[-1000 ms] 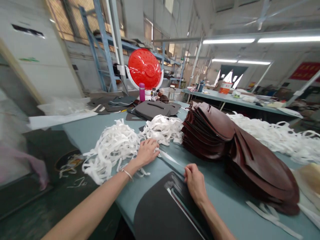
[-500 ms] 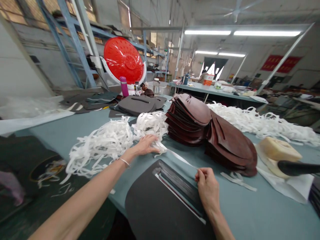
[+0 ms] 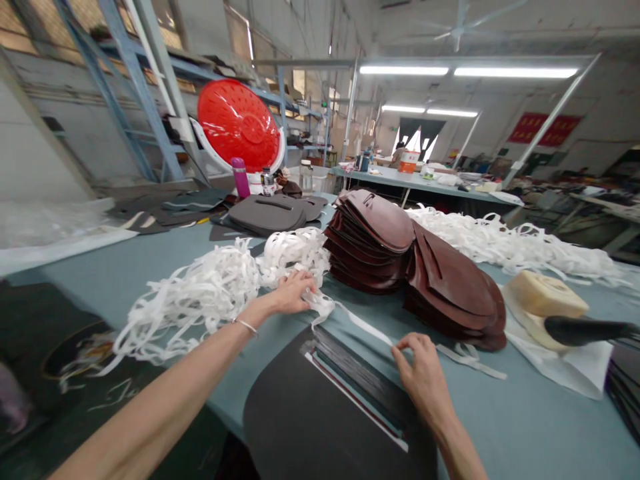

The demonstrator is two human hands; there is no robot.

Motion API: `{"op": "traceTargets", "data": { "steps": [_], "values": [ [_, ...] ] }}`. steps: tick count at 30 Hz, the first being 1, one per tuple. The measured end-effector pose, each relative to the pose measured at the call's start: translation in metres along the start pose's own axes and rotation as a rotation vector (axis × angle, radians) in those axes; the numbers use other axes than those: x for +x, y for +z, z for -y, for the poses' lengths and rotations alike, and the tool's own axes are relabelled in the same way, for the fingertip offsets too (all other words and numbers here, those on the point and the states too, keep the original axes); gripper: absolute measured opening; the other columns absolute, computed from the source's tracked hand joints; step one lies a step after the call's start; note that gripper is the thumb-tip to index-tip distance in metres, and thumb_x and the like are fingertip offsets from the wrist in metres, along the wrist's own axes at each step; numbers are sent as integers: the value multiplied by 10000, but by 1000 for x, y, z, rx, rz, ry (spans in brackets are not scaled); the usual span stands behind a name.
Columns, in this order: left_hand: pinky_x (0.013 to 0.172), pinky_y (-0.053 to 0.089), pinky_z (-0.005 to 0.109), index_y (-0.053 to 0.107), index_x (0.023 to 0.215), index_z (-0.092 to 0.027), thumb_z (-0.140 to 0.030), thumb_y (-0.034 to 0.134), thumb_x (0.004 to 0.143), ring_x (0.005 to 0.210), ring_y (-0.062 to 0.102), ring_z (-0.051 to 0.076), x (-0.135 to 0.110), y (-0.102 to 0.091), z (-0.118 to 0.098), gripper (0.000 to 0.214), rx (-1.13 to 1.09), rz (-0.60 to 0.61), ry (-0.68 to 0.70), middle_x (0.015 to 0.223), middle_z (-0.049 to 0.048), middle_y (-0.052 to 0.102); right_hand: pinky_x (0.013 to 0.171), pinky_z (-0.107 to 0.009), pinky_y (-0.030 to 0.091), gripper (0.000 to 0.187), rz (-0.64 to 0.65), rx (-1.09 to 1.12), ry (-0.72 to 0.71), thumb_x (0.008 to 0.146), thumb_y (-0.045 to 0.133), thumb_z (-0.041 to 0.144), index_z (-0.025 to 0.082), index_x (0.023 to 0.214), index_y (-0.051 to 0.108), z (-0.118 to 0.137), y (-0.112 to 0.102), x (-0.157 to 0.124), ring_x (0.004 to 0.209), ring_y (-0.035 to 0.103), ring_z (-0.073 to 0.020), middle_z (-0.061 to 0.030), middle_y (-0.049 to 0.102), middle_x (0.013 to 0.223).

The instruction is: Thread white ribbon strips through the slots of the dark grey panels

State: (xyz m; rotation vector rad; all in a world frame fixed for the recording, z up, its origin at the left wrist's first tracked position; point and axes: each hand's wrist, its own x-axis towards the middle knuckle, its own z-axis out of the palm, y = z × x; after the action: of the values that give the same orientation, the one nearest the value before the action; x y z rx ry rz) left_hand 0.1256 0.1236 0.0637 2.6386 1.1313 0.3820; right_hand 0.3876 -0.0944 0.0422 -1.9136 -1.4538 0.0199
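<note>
My left hand (image 3: 294, 292) rests beside the white strip pile (image 3: 295, 253), its fingers curled over a bunch of white strips. From there a loose white strip (image 3: 364, 324) runs in a slack curve to my right hand (image 3: 423, 367). Thumb and forefinger of that hand pinch the strip's end. Beneath and between the hands lies a dark grey rounded panel (image 3: 295, 420) with a long slot, edged by a white line and a dark red line. Beyond the strip stand stacks of brown leather pieces (image 3: 450, 287).
Another heap of white strips (image 3: 200, 293) lies at left. Right of the brown pieces are a short loose strip (image 3: 470, 360) and a yellowish block (image 3: 547, 293) beside a black handle (image 3: 590, 330). Grey panels (image 3: 267, 213), a purple bottle (image 3: 241, 179) and a red basin (image 3: 240, 123) stand farther back.
The strip between my hands has gone from nearly straight to slack, with a loop showing by my left fingers. The view has shifted slightly; both hands stay in about the same places.
</note>
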Motion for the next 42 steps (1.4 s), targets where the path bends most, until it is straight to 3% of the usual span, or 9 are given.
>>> {"op": "traceTargets", "data": {
  "steps": [3,8,13,19,23,29,33,37,42],
  "values": [
    [889,412,429,623,1005,-272,-148,621,637,1148,445,288,-5,-6,-8,388,9,46,11,1197,64,505,864,-400,405,275,-7,-75,-139,847,505,435,200,943,610,19,9,22,1031,504,-259,-115,587,1096],
    [848,445,364,614,1046,-266,-96,536,678,1087,495,249,-11,-20,-17,413,63,36,52,1115,62,552,944,-403,343,310,198,-4,-210,898,448,285,204,1178,554,63,56,63,1160,456,-247,-126,553,1258],
    [891,384,471,612,977,-253,-286,524,819,1037,497,278,-23,-12,-38,184,145,-87,74,1037,69,570,764,-289,381,177,341,71,-202,868,476,274,209,861,640,89,92,81,829,570,-191,-51,671,837],
    [924,335,455,566,841,-196,-292,580,822,972,504,248,-32,-3,-43,99,184,-262,57,955,65,565,535,-193,328,277,447,175,-121,797,506,374,184,660,653,100,96,101,594,520,-115,27,584,593],
    [941,330,454,550,846,-195,-271,550,857,967,509,242,-35,-7,-39,76,220,-315,108,925,62,571,524,-220,322,260,395,125,0,747,518,338,205,568,652,109,99,114,582,536,-143,4,575,543],
    [976,338,436,560,873,-209,-146,484,854,965,532,227,-41,-4,-31,101,277,-267,225,891,57,588,622,-292,379,288,196,39,173,783,442,284,210,707,710,124,109,119,728,616,-228,-115,689,770],
    [948,364,436,569,927,-205,-88,409,848,924,554,230,-37,3,-24,213,276,-236,213,892,75,603,627,-292,385,346,109,33,232,828,404,355,218,742,711,118,103,118,740,616,-233,-117,694,782],
    [979,354,407,573,843,-221,-84,454,799,916,565,221,-41,9,-12,187,262,-198,191,860,62,615,589,-294,364,471,8,38,298,872,275,388,183,790,691,96,74,124,707,585,-228,-135,676,786],
    [915,391,434,548,825,-204,-251,588,754,924,568,259,-43,-1,17,94,205,-262,20,865,62,620,540,-242,331,411,96,127,143,840,379,462,204,641,628,63,30,104,569,494,-154,0,550,560]
  ]
}}
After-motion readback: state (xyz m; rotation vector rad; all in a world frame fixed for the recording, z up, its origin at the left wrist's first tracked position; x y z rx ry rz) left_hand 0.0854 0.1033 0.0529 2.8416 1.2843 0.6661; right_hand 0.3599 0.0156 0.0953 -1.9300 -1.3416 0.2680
